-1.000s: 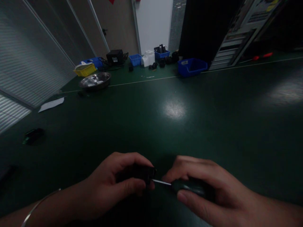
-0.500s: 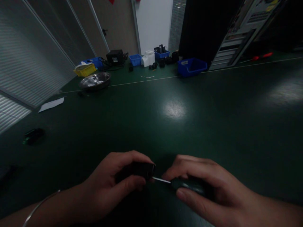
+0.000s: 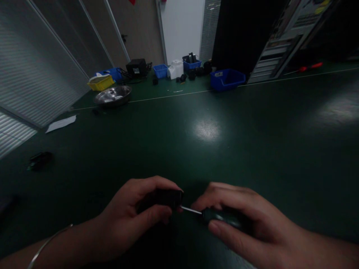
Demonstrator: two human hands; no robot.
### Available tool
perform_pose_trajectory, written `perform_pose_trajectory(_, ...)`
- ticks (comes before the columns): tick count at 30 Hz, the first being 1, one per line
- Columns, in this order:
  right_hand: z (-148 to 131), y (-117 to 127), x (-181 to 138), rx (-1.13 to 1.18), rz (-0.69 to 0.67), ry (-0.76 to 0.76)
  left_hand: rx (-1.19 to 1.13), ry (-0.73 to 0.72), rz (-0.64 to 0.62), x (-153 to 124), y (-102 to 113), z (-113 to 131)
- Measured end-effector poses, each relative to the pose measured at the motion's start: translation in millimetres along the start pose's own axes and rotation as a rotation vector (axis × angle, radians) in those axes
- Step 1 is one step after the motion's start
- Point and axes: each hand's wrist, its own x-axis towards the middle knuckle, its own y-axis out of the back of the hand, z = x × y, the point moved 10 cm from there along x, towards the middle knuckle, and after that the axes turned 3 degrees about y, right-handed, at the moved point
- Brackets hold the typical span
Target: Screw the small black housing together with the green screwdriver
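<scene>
My left hand (image 3: 134, 216) is closed around a small black block-shaped part (image 3: 169, 198), thumb below and fingers over its top. What the part is cannot be made out in the dim light. My right hand (image 3: 246, 216) grips the dark green handle of a screwdriver (image 3: 221, 217), with the index finger stretched along it. The thin metal shaft points left, and its tip meets the right end of the black part. Whether the tip sits inside an opening is hidden.
On the green table (image 3: 252, 130), a steel bowl (image 3: 113, 98), a yellow bin (image 3: 101, 83), a blue bin (image 3: 227, 80) and a white plastic housing (image 3: 175, 70) stand at the back. A dark object (image 3: 40, 160) and a paper sheet (image 3: 61, 123) lie at left. A red-handled tool (image 3: 311, 67) lies far right.
The black part and the screwdriver tip have risen very slightly, and the part has tilted a little in my left hand. Both grips stay the same.
</scene>
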Motion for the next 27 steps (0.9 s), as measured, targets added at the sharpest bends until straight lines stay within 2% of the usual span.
perform_pose_trajectory(2,-1.2,0.6,-0.3,-0.001,-0.002,0.0,0.029,-0.014,0.021,-0.6,1.4,0.4)
perform_pose_trajectory(6,-5.5,0.6,5.4,0.004,-0.019,0.034,0.24,-0.151,0.137,-5.4,7.3,15.8)
perform_pose_trajectory(8,-5.1,0.9,8.5,-0.005,-0.019,0.038,0.262,-0.156,0.128,-5.1,5.9,17.0)
perform_pose_trajectory(10,-3.3,1.4,9.1,-0.009,-0.013,0.03,0.181,-0.094,0.065,-1.8,2.5,9.8)
perform_pose_trajectory(13,-1.7,1.0,6.0,0.0,-0.018,0.025,-0.081,0.025,-0.047,2.3,-3.9,-4.1)
perform_pose_trajectory(16,-2.2,1.2,3.3,0.011,-0.017,0.033,-0.183,0.069,-0.056,2.8,-3.1,-9.0)
perform_pose_trajectory(22,-3.8,0.5,7.7,-0.007,-0.024,0.032,0.226,-0.072,-0.016,0.2,-0.2,9.5)
perform_pose_trajectory(27,-3.8,0.6,7.4,-0.002,-0.017,0.023,0.173,-0.011,-0.018,0.2,-0.8,4.3)
